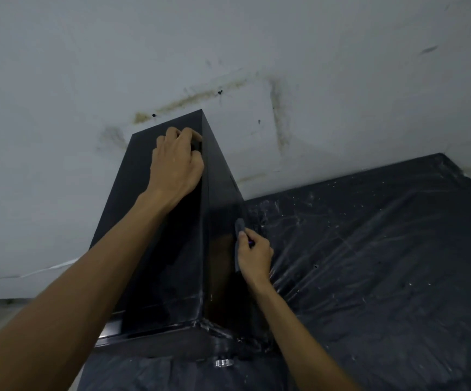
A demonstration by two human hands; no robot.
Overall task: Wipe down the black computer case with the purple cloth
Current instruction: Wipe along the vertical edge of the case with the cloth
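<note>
The black computer case (141, 221) stands in the middle of the view, glossy, its long top face running away from me toward the wall. My left hand (176, 162) rests on the far part of that top face, fingers curled over its right edge. My right hand (254, 256) holds the purple cloth (239, 225), a small greyish-purple wad, against the lower part of the case's right side panel. Most of the cloth is hidden by my fingers.
The case stands on a surface covered with dark, wrinkled plastic sheeting (383, 263) that spreads to the right and front. A stained white wall (257, 66) rises just behind. A clear round foot (224, 362) shows under the case's near corner.
</note>
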